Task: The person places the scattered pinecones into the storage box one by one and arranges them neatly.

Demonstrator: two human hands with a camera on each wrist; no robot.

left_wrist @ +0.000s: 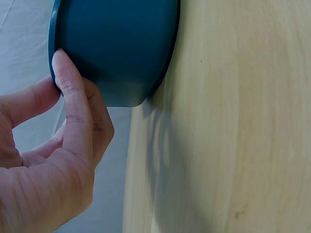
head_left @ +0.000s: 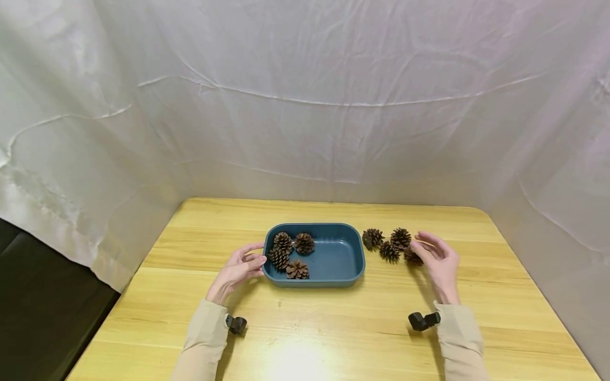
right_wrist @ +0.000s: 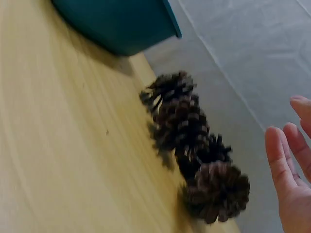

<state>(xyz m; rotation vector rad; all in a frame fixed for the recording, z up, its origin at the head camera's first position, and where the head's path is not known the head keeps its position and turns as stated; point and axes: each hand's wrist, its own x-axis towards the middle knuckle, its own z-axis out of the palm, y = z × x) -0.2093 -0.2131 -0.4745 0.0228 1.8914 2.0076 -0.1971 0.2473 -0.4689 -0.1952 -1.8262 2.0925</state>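
A dark blue rectangular bin (head_left: 333, 283) sits on the table with several brown pine cones (head_left: 297, 270) gathered at its left end. At that end my left hand (head_left: 240, 267) pinches the rim between thumb and fingers; the left wrist view shows the digits on the bin wall (left_wrist: 116, 53). More pine cones (head_left: 374, 238) lie in a group just right of the bin. My right hand (head_left: 439, 260) hovers at the rightmost pine cone (head_left: 412, 257), partly covering it in the head view. In the right wrist view its fingers (right_wrist: 279, 160) are extended, apart from the nearest cone (right_wrist: 218, 191), holding nothing.
The light wooden table (head_left: 324, 328) carries the bin and cones near its far side. Pale curtains (head_left: 333, 148) hang behind the table and along both sides. A dark surface (head_left: 43, 301) shows at the lower left.
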